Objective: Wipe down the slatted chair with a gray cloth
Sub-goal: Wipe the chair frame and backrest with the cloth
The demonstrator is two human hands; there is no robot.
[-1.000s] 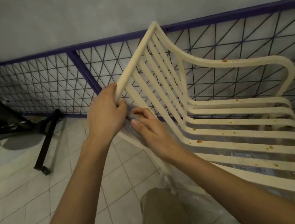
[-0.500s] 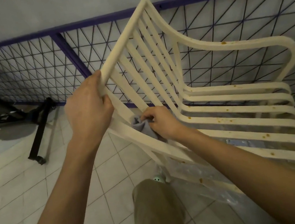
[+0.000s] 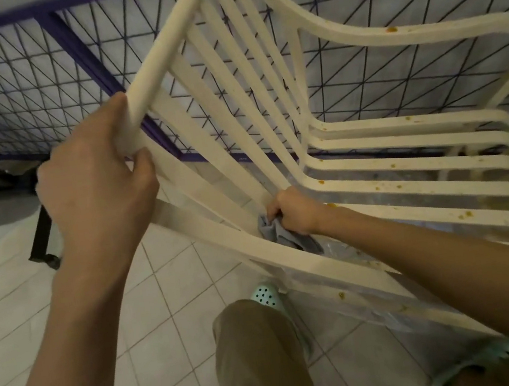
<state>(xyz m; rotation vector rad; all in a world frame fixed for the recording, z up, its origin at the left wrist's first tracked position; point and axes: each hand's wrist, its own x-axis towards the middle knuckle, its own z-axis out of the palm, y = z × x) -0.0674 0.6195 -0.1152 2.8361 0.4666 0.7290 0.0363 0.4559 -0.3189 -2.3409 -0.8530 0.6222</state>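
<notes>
Pale square floor tiles (image 3: 168, 290) fill the lower left of the frame. A purple-framed wire mesh railing (image 3: 18, 78) runs across the top. The slatted chair (image 3: 388, 39) is cream moulded plastic with rounded bars and occupies the centre and right. Orange-brown spots mark its arm and seat slats.

The left hand (image 3: 96, 195) is at centre left with the arm extended, its grip clamped round the lower end of the backrest's top rail.

The right hand (image 3: 295, 210), at centre, has its grip closed on the gray cloth (image 3: 277, 233). The cloth is crumpled soft fabric, pressed where backrest meets seat, just beside the near arm bar.

Gaps between the slats are narrow. Open floor lies left of the chair, with a black stand (image 3: 40, 236) at the left edge. A khaki trouser leg (image 3: 259, 355) and a pale green perforated shoe (image 3: 265, 294) sit just below the chair.
</notes>
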